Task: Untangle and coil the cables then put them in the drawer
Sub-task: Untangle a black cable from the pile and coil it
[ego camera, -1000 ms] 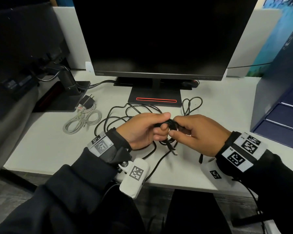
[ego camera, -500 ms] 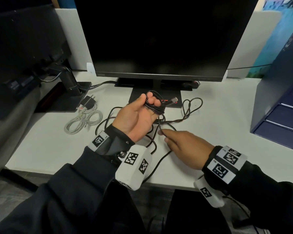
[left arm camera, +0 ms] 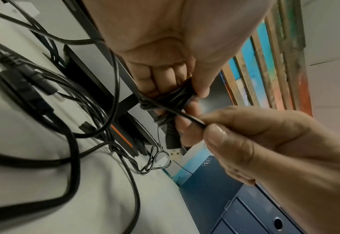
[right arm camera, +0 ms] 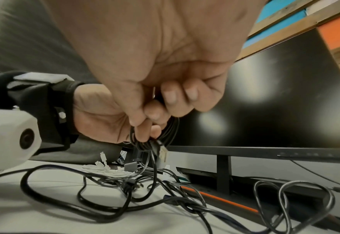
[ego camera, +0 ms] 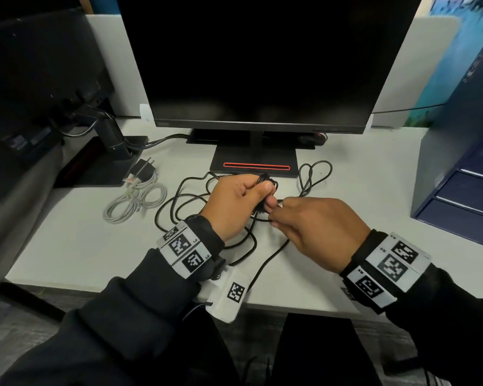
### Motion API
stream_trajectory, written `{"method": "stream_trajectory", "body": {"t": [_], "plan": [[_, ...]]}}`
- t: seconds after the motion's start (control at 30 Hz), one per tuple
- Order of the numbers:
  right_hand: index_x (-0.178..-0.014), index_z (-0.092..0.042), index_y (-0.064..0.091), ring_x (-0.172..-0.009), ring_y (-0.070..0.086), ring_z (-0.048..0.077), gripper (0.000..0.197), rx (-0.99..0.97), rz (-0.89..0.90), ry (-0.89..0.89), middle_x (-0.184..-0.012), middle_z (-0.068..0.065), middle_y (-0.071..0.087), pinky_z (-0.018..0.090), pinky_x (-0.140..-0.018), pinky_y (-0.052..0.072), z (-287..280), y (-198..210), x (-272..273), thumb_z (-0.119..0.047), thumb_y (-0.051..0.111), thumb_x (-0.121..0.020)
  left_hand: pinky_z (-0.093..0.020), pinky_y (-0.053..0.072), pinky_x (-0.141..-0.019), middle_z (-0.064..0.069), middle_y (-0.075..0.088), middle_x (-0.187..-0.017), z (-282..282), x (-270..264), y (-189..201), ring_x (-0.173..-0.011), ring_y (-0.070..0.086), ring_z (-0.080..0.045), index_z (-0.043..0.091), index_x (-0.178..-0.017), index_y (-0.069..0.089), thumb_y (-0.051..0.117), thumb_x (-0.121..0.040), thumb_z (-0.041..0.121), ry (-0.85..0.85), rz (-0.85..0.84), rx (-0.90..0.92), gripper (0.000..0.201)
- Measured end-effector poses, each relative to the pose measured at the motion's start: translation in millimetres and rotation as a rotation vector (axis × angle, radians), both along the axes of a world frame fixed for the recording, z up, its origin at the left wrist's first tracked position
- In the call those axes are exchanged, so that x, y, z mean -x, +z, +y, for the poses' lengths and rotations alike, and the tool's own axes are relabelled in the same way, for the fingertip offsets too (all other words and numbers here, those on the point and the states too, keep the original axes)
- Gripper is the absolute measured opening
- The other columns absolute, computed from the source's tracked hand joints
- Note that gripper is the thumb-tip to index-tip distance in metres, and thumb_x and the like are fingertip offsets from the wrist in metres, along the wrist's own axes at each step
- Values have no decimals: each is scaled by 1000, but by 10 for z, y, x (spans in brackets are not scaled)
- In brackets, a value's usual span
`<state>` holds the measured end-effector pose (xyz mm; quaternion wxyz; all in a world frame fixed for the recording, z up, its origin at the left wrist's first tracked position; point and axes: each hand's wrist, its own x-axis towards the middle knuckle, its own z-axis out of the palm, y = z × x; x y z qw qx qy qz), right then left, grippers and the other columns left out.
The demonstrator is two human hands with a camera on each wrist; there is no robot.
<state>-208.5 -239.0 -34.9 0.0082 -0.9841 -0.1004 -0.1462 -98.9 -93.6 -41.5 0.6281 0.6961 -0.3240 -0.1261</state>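
My left hand (ego camera: 264, 195) grips a small coil of black cable (left arm camera: 177, 96) just above the desk, in front of the monitor base. A USB plug (left arm camera: 175, 150) sticks out below the coil and also shows in the right wrist view as the plug (right arm camera: 162, 152). My right hand (ego camera: 278, 213) is right beside the left and pinches the loose strand (left arm camera: 187, 118) that leads off the coil. More black cable (ego camera: 184, 201) lies tangled on the white desk (ego camera: 67, 246) under both hands. The blue drawer unit (ego camera: 463, 174) stands at the right.
A white cable bundle (ego camera: 134, 201) with a plug adapter (ego camera: 144, 168) lies to the left. A thin black loop (ego camera: 315, 174) lies by the monitor stand (ego camera: 254, 165). The monitor (ego camera: 257, 65) fills the back, with a second monitor arm (ego camera: 112, 135) at the left.
My left hand, lifted with the coil half a second ago, has come back down. My right hand has risen from the desk to meet it, holding the strand.
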Motion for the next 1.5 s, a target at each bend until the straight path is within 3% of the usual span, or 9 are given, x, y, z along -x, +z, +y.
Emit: {"method": "stream_trajectory", "body": {"t": [0.17, 0.3, 0.37, 0.57, 0.7, 1.0, 1.1, 1.27, 1.5], "plan": [[-99, -29, 71, -58, 45, 17, 17, 68, -5, -31, -70, -10, 44, 25, -49, 24, 12, -9, 18, -32, 55, -97, -13, 45, -65, -5, 68, -70, 6, -45, -49, -61, 61, -5, -1, -73, 69, 56, -99, 12, -7, -96, -123, 31], [-107, -25, 67, -78, 63, 21, 34, 10, 3, -1, -90, -6, 63, 28, -53, 43, 72, -16, 11, -35, 37, -98, -19, 43, -64, 3, 58, -63, -23, -59, -127, -59, 51, -5, 13, -69, 60, 53, -101, 13, -92, -165, -285, 32], [-100, -24, 68, -74, 62, 20, 35, -21, -45, 8, -85, -6, 61, 26, -53, 37, 72, -2, 13, -35, 35, -94, -23, 46, -63, 3, 56, -62, -15, -38, -163, -57, 54, -8, 16, -69, 55, 48, -103, 12, -153, -112, -355, 35], [-98, -24, 68, -76, 55, 20, 29, -36, -215, -9, -84, -6, 56, 28, -50, 38, -54, 98, -9, -36, 41, -98, -26, 35, -52, 4, 46, -53, -10, 29, 14, -50, 38, -12, 8, -73, 52, 37, -107, 21, -267, 160, -201, 39], [-102, -24, 65, -82, 52, 19, 27, -158, -256, -3, -92, -5, 54, 32, -54, 43, -53, 63, -32, -35, 41, -100, -24, 28, -47, 1, 51, -62, -27, -8, 109, -52, 33, -10, 7, -81, 50, 41, -85, 32, -369, 449, -108, 26], [-114, -24, 73, -93, 65, 10, 23, -850, -200, 46, -102, -13, 67, 32, -78, 56, -28, -155, -93, -13, 60, -99, -19, 27, -45, 2, 34, -56, 21, 11, 56, -49, 29, -10, 8, -73, 48, 51, -75, 6, -384, 501, -69, 4], [-120, -29, 71, -91, 67, 3, 27, -906, -155, 63, -106, -13, 72, 29, -78, 55, -47, -128, -82, -16, 61, -98, -18, 28, -43, -3, 33, -63, 4, 0, 32, -51, 28, -11, 6, -74, 50, 53, -74, 8, -316, 578, 2, 4], [-128, -40, 62, -93, 67, 14, 43, -890, -22, 126, -100, -5, 66, 29, -78, 57, -76, -84, -64, -20, 72, -91, -19, 30, -43, -1, 29, -57, 29, -56, 13, -46, 28, -11, 6, -77, 50, 53, -73, 11, -312, 668, 37, 7], [-133, -28, 63, -96, 62, 9, 40, -797, -113, 93, -101, -13, 63, 21, -75, 54, -160, -173, -105, -15, 66, -95, -32, 48, -66, -6, 53, -63, 21, -76, -32, -60, 56, -21, -11, -98, 61, 59, -87, 15, -262, 315, -45, 28]]}}
